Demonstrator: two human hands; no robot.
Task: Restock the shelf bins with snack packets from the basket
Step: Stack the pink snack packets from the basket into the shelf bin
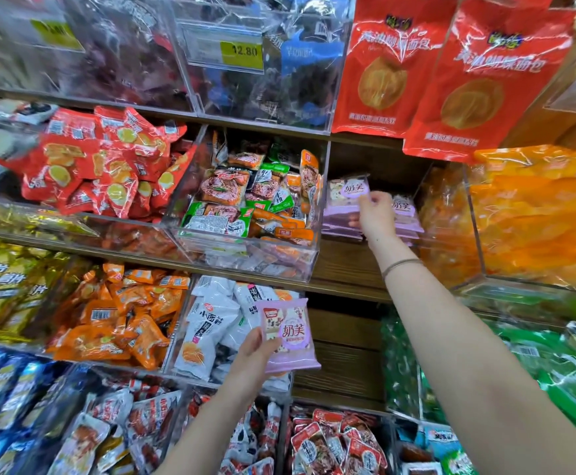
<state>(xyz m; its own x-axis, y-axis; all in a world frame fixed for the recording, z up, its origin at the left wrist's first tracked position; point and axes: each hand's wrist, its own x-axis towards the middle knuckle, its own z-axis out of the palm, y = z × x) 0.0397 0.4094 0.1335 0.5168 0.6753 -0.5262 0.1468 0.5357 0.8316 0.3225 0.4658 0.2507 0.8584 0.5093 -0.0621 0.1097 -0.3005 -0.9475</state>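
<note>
Shelves (345,265) of clear bins (245,258), snack packets (108,166) inside

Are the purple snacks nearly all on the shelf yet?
Partly. A purple stack already lies in the shelf space. The right hand pinches an upright packet there, and the left hand holds a spare packet ready. That one is left to place; the basket is out of view.

1. One wide-angle camera, worn on the head, faces the shelf bins (245,257) head-on and close; they fill the frame edge to edge.
2. Forearms (451,337) enter from the bottom edge; left hand (252,358) sits lower centre, right hand (377,216) centre right.
</note>
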